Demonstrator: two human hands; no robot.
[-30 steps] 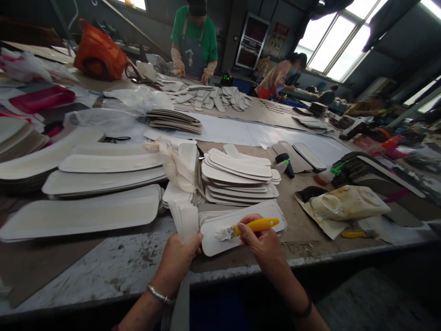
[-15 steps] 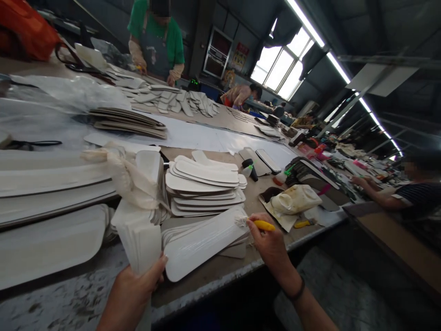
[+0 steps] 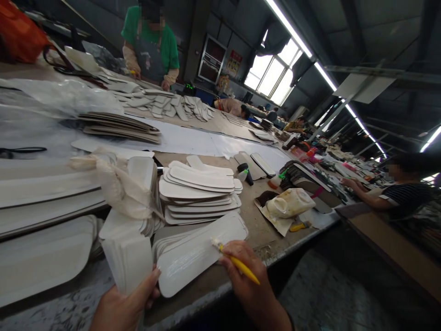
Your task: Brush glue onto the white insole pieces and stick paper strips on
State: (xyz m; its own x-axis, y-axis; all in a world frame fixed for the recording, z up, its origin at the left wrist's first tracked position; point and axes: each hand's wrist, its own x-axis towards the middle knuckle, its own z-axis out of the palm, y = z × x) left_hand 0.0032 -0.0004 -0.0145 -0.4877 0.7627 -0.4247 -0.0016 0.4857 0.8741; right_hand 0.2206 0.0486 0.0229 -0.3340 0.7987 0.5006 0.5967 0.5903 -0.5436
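My right hand (image 3: 246, 280) is closed round a yellow-handled brush (image 3: 237, 264), whose bristles touch the lower edge of a long white flat piece (image 3: 198, 253) lying near the table's front edge. That piece looks wet and shiny. My left hand (image 3: 122, 305) grips a bundle of white pieces (image 3: 127, 262) standing on end at the table's front, its thumb next to the wet piece's near end. Behind them sits a stack of similar white pieces (image 3: 200, 193).
Long white sheets (image 3: 44, 193) lie at the left, a glue jug (image 3: 289, 202) and a small black-capped bottle (image 3: 243, 173) at the right. A person in green (image 3: 148, 41) works at the far side; another person's arm (image 3: 372, 197) rests on a bench at the right.
The brush has come from the piece's far right end back toward me along its lower edge. The view has swung a little further right; my left hand keeps its hold on the bundle.
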